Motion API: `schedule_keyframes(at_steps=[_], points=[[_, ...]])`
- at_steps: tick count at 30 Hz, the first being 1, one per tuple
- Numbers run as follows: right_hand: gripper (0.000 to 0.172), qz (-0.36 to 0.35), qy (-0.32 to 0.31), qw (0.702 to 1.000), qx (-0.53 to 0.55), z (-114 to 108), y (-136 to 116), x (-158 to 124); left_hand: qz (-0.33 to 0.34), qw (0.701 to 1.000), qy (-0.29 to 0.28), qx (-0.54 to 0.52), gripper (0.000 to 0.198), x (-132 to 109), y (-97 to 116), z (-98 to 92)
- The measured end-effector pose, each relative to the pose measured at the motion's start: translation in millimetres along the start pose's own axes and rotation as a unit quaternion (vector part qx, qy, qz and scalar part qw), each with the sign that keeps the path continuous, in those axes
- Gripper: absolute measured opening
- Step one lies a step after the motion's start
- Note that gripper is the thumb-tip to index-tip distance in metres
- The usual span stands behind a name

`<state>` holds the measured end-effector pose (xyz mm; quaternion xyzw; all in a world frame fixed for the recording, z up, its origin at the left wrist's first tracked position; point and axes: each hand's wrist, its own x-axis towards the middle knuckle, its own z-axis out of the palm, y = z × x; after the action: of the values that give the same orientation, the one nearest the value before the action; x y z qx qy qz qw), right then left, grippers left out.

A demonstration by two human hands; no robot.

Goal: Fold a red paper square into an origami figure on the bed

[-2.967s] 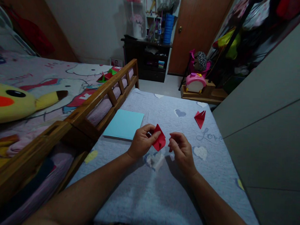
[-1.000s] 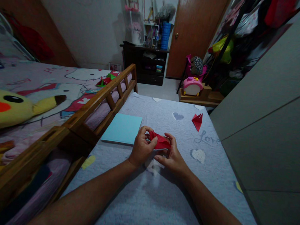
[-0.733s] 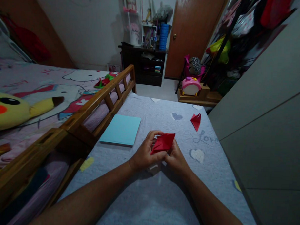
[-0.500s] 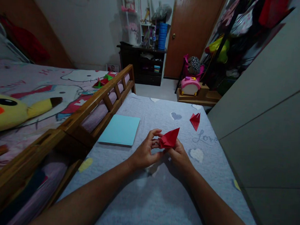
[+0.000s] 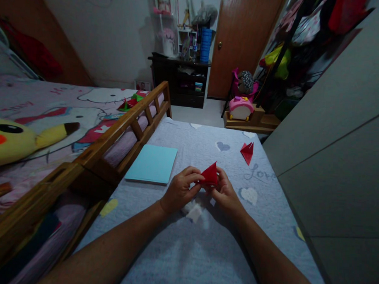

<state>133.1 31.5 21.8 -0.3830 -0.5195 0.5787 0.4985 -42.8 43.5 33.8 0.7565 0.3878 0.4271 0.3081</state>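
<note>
A piece of folded red paper (image 5: 210, 175) is held between both hands, a little above the bed's blue cover (image 5: 185, 249). My left hand (image 5: 182, 188) pinches its left corner between thumb and fingers. On the other side, my right hand (image 5: 226, 191) grips the right edge, its fingertips partly behind the paper. A second red folded paper (image 5: 247, 152) lies on the cover, up and to the right of my hands. Left of my left hand lies a flat light-blue square pad (image 5: 152, 164).
A wooden bed rail (image 5: 105, 135) runs along the left, with a yellow plush toy (image 5: 18, 142) and red-green folded papers (image 5: 128, 104) beyond it. A pale cabinet (image 5: 331, 163) borders the right side. At the back stand a dark cabinet (image 5: 179, 90) and a pink toy case (image 5: 241, 107).
My left fingers have closed onto the paper's left corner. The paper has turned and shifted slightly left, and my right fingers have come up along its right edge.
</note>
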Motion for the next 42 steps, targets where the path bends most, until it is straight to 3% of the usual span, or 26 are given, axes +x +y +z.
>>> schedule_keyframes(at_steps=[3,7,11,18,26,30,36,40,42], points=[[0.053,-0.044,0.047,0.997,-0.030,-0.1,2.6,-0.3,-0.009,0.999,0.030,0.022,0.017,0.5,-2.1,1.8],[0.029,-0.075,0.050,0.992,-0.085,-3.0,4.6,-1.1,0.002,0.999,0.031,0.024,0.016,2.3,-2.9,1.9],[0.004,-0.094,0.037,0.989,-0.106,-5.1,2.8,-0.9,-0.004,1.000,-0.009,-0.008,0.012,1.9,1.5,-0.3],[0.018,-0.127,0.002,0.970,-0.207,0.3,0.1,-2.3,-0.165,0.973,0.057,-0.152,0.032,5.2,-5.0,0.5],[0.024,-0.115,-0.037,0.962,-0.244,4.1,-3.1,-5.8,-0.243,0.935,0.000,-0.259,0.024,12.1,-11.8,1.3],[0.025,-0.097,-0.036,0.968,-0.227,5.2,-5.5,-6.6,-0.284,0.904,0.002,-0.321,0.029,10.4,-13.9,3.1],[0.017,-0.074,-0.062,0.985,-0.143,0.8,-5.5,-9.2,-0.299,0.888,0.032,-0.347,0.035,9.2,-13.7,5.3],[0.021,-0.024,0.011,0.999,0.028,-3.5,-4.2,-5.0,-0.316,0.874,0.044,-0.366,0.037,8.1,-9.5,7.8],[0.022,0.000,0.054,0.997,0.050,-3.8,-5.4,-1.2,-0.318,0.872,0.032,-0.372,0.037,6.8,-6.8,10.1]])
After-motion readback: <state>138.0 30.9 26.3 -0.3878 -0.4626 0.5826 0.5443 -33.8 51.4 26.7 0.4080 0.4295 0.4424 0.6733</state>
